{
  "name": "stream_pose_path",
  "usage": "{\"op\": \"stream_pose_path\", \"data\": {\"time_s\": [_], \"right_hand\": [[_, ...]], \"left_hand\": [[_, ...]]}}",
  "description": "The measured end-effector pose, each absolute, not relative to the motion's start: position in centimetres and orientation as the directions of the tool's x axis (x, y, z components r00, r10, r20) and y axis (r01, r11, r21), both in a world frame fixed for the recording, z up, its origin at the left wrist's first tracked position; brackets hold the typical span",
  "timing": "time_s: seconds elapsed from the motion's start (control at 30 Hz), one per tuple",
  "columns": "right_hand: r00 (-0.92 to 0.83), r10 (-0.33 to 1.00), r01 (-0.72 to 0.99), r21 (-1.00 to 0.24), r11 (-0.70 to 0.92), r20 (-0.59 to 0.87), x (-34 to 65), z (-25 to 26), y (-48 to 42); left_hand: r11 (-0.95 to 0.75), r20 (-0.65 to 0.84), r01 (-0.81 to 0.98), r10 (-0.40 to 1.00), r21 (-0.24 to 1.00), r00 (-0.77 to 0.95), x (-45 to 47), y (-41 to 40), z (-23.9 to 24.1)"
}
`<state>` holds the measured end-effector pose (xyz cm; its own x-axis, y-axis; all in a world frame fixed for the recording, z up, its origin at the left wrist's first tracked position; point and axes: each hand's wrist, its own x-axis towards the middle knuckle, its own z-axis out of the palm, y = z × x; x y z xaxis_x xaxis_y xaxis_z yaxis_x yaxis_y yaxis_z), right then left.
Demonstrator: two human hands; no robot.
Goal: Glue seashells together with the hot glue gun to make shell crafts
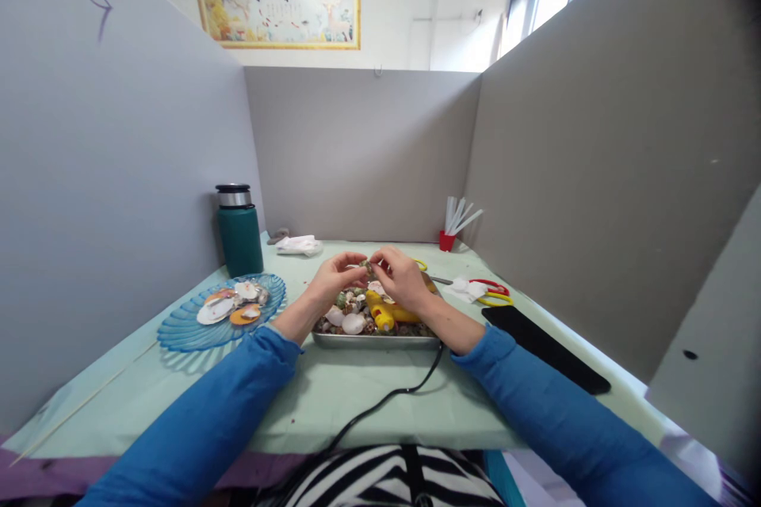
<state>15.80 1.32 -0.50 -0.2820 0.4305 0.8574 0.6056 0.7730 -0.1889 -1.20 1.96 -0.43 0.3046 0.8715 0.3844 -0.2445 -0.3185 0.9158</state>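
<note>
My left hand (338, 282) and my right hand (399, 279) meet over a metal tray (374, 342). Between their fingertips they pinch a small greenish shell (365, 264), partly covered by the fingers. Snail shells and white shells (354, 323) fill the tray below. Across them lies a yellow hot glue gun (384, 312), partly hidden under my right wrist, and its black cord (397, 392) runs toward my lap. A clear blue scalloped plate (178, 333) on the left carries several flat shells and a cluster of small pieces (246, 291).
A green bottle (239, 242) stands behind the plate. Red-and-yellow-handled scissors (496, 293), white tissue (465, 290) and a black flat slab (544, 348) lie right. A red cup (447, 241) holds glue sticks. A thin stick (83, 404) lies left. Grey partitions (362, 150) enclose the table.
</note>
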Motion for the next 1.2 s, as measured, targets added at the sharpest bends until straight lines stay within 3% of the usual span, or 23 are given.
{"op": "stream_pose_path", "data": {"time_s": [0.73,1.2], "right_hand": [[-0.309,0.425,0.611,-0.166,0.774,0.851,15.69,-0.53,1.32],[-0.303,0.432,0.588,-0.19,0.786,0.85,15.84,-0.77,1.71]], "left_hand": [[-0.251,0.313,-0.218,0.893,0.943,0.324,-1.33,1.82,-0.29],[-0.196,0.312,-0.345,0.893,0.918,0.323,-1.42,1.91,-0.22]]}}
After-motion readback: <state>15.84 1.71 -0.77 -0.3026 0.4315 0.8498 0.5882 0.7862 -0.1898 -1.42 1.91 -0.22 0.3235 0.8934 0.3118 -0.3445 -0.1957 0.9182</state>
